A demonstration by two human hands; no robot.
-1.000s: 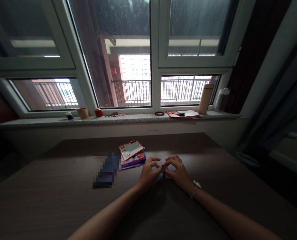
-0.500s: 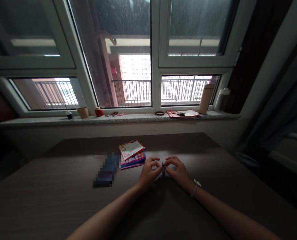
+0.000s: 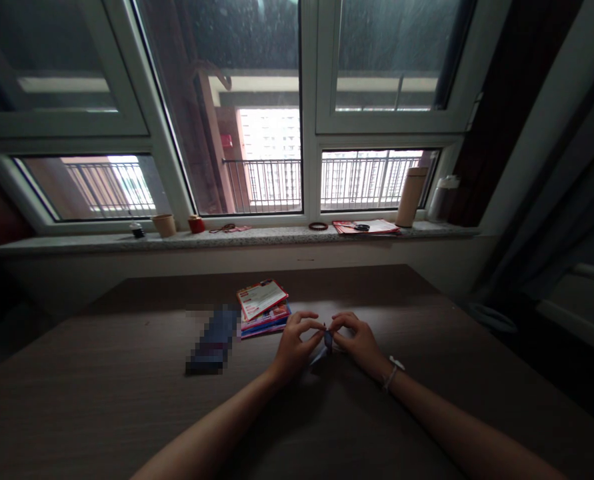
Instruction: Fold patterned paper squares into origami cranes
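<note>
Over the middle of the table, my left hand and my right hand meet with thumbs and forefingers pinched. Between them is a small folded piece of paper, bluish-grey with a whitish flap pointing down to the left. Both sets of fingertips press on its upper part, and they hide much of its shape. Just left of my left hand lies a stack of printed colour leaflets, red-edged on top. A white band with a small ornament circles my right wrist.
A blurred-out dark flat object lies left of the leaflets on the brown table. Along the windowsill stand a paper cup, a red spool-like item, a bracelet, scissors on papers, and a tan flask.
My left fingers have shifted slightly, the forefinger reaching further over the paper's top edge. More of the paper's whitish flap shows at the lower left. The leaflets stay put.
</note>
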